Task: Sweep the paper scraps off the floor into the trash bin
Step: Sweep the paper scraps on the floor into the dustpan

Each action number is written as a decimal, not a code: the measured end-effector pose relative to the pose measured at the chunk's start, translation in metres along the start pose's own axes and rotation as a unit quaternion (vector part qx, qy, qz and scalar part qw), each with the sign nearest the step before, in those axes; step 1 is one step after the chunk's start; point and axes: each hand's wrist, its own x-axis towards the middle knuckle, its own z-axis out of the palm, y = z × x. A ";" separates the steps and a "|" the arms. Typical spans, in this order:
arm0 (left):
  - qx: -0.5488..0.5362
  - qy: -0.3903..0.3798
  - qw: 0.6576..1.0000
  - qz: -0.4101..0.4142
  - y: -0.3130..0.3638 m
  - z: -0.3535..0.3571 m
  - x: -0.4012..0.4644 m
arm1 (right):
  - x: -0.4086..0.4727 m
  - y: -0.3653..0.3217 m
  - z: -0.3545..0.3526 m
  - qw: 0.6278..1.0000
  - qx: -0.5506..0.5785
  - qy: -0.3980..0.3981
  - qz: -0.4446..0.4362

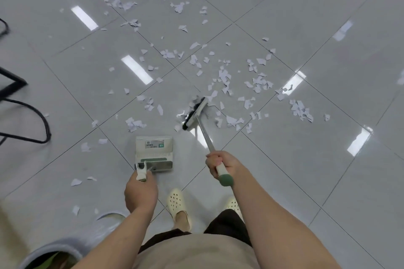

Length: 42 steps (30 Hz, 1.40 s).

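Note:
White paper scraps point(258, 83) lie scattered over the grey tiled floor ahead, thickest to the right and far middle. My right hand point(222, 162) grips the white, green-tipped handle of a broom. The broom head point(195, 113) rests on the floor among scraps. My left hand point(141, 192) holds the handle top of a grey dustpan point(154, 150), which stands on the floor just ahead of my feet. A trash bin point(54, 251) with a pale bag liner sits at the lower left, partly cut off by the frame.
Black chair legs point(24, 116) curve over the floor at the left edge. My feet in cream clogs point(179, 207) stand behind the dustpan. A few scraps lie near the bin. Ceiling lights reflect off the glossy tiles.

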 end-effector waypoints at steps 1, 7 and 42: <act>-0.002 0.004 1.000 -0.001 0.003 0.003 -0.003 | -0.005 -0.017 -0.006 0.999 0.011 -0.030 0.007; -0.028 0.020 0.999 -0.021 0.030 0.044 -0.031 | -0.053 -0.070 -0.032 0.999 -0.020 -0.024 -0.012; -0.078 0.016 0.997 0.024 0.215 0.143 0.006 | -0.025 -0.229 0.028 0.980 -0.187 0.066 -0.002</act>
